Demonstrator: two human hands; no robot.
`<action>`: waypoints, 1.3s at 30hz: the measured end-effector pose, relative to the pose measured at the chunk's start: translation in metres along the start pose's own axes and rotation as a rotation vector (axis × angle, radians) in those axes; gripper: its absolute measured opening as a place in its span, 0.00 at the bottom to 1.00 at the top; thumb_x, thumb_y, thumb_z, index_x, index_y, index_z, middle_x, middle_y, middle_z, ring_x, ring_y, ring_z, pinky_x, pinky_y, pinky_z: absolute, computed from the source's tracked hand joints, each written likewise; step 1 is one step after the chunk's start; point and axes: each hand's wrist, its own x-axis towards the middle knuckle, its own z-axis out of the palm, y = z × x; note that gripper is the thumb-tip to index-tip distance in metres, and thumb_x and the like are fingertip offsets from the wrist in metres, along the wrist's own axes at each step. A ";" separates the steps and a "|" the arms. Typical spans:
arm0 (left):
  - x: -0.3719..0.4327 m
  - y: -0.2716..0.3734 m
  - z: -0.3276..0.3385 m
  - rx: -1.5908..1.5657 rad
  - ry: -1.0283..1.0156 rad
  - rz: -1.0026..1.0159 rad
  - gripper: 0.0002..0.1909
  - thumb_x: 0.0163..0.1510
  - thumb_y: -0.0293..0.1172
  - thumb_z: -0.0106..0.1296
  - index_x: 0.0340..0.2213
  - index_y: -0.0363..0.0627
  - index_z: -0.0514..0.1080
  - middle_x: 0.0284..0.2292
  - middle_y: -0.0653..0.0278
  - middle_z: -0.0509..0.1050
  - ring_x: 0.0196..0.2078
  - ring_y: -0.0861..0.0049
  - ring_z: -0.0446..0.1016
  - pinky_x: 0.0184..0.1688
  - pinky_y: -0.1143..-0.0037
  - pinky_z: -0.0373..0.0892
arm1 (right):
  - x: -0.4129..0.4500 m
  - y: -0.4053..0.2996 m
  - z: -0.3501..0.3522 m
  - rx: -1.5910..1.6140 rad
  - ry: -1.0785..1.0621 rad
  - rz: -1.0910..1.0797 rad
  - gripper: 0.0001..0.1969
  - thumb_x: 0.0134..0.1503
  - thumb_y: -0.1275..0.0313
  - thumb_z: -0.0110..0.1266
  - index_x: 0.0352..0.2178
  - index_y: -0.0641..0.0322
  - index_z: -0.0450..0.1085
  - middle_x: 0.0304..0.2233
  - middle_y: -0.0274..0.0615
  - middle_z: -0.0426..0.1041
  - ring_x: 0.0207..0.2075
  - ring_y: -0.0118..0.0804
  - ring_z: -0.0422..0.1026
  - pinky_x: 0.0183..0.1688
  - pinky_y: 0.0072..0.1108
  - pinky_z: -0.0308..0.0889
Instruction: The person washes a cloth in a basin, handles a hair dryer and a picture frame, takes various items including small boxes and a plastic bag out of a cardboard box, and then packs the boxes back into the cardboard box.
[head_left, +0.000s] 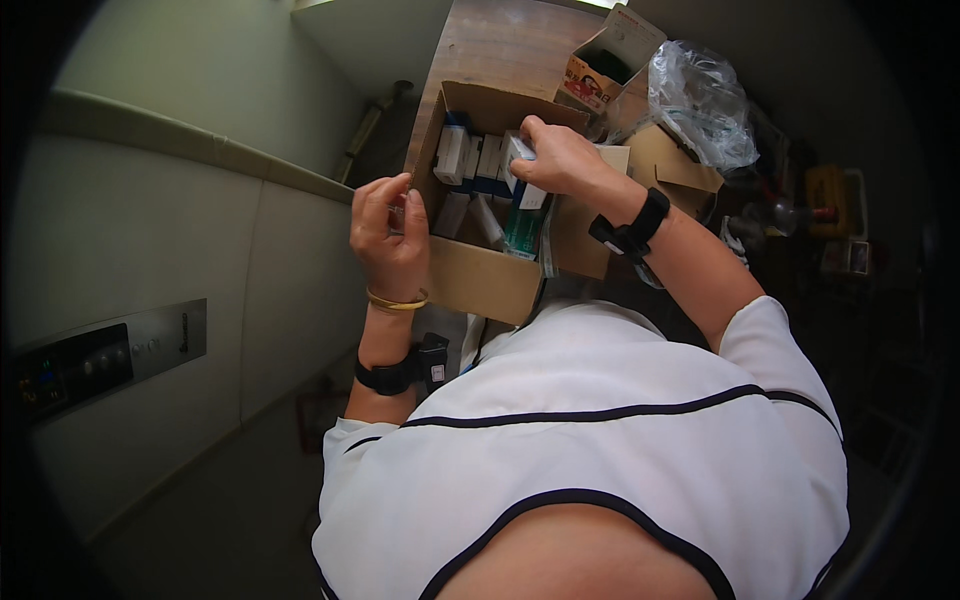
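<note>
An open cardboard box (484, 277) stands before me, with several small cartons inside. My right hand (566, 159) reaches in from the right, thumb and fingers closed around a small white carton (516, 154). Beside it, white-and-blue cartons (451, 154) stand along the far side of the box. A green carton (523, 231) and a slim white packet (489, 221) lie nearer to me. At the box's left edge is my left hand (390, 232), fingers curled and thumb against the rim; whether it grips the cardboard is unclear.
The box rests on a wooden table (502, 37). Behind it are an opened printed carton (596, 79), a crumpled clear plastic bag (701, 105) and another cardboard box (667, 169). A white appliance with a control panel (112, 360) rises close on the left. Dim clutter, including a bottle (787, 216), lies right.
</note>
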 end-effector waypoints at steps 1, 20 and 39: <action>0.000 -0.002 -0.004 -0.015 0.101 -0.068 0.16 0.49 0.28 0.51 0.41 0.40 0.66 0.37 0.61 0.68 0.35 0.79 0.69 0.35 0.82 0.67 | 0.004 -0.001 0.005 0.004 -0.004 0.001 0.22 0.42 0.62 0.52 0.36 0.66 0.60 0.31 0.54 0.71 0.35 0.52 0.70 0.38 0.34 0.65; -0.042 -0.112 0.024 -0.039 -0.329 -0.584 0.23 0.48 0.42 0.51 0.42 0.38 0.67 0.38 0.52 0.72 0.42 0.63 0.70 0.42 0.72 0.64 | 0.010 0.001 0.054 0.158 -0.154 -0.152 0.18 0.46 0.65 0.49 0.37 0.68 0.67 0.35 0.54 0.70 0.39 0.50 0.69 0.41 0.31 0.65; -0.038 -0.120 0.035 0.085 -0.185 -0.538 0.20 0.51 0.43 0.46 0.38 0.39 0.70 0.36 0.44 0.71 0.42 0.50 0.68 0.41 0.67 0.64 | -0.023 0.006 0.000 -0.064 -0.203 -0.077 0.12 0.47 0.66 0.45 0.23 0.64 0.72 0.25 0.49 0.72 0.31 0.50 0.71 0.36 0.33 0.64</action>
